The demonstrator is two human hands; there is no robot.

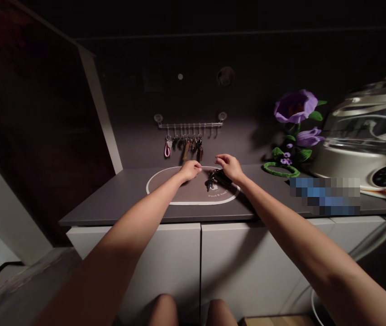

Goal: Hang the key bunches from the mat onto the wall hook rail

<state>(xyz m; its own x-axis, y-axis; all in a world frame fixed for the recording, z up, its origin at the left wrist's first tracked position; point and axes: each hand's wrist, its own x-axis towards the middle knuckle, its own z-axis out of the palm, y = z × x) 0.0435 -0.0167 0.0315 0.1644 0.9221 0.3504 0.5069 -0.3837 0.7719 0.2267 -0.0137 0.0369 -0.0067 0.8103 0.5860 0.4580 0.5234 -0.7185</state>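
Observation:
My left hand (190,170) hovers over the left-centre of an oval brown mat (165,186) with a white rim. Its fingers are curled together, and anything between them is too small to make out. To its right, my right hand (229,167) is held above the mat's right side, fingers bent and slightly apart with nothing visible in them. Below and between the hands lies a bunch of keys (209,183) on the mat, beside a dark item partly hidden by my right hand. Behind them, a clear hook rail (191,125) on the wall carries several key sets (186,147), one with a pink strap (167,149).
On the right of the grey counter (111,199) stand a purple flower ornament (296,108) with a green ring base (281,170) and a cream appliance (349,158) with a clear upper part. A blurred-out blue patch lies before them. White cabinet doors (165,262) face me below.

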